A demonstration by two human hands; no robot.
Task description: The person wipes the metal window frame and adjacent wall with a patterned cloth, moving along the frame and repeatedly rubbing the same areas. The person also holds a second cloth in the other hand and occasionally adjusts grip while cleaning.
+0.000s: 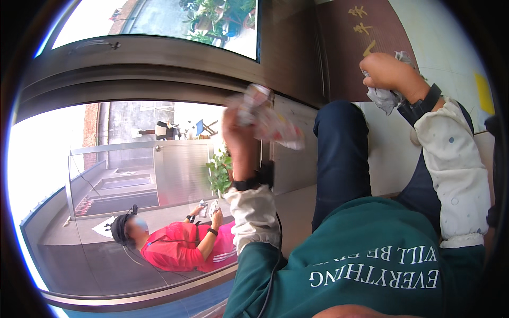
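My left hand (238,127) is raised in front of the metal-framed glass door and blurred by motion. It grips a crumpled sheet of printed paper (280,129), whitish with red patches, whose loose end trails to the right. I cannot tell whether the paper touches the frame. Over the brown doormat's edge, my right hand (387,73) is closed around a wad of crumpled grey-white paper (383,99), possibly newsprint. Parts of the wad stick out above and below the fingers. Both wrists carry black bands, and pale sleeve covers reach up the forearms.
A metal door frame (159,65) with a handle (113,45) spans the left. Through the glass, a person (179,242) in pink holds crumpled paper beside a green plant (219,171). The brown doormat (346,51) bears yellow writing. A dark cable (274,270) runs along my left arm.
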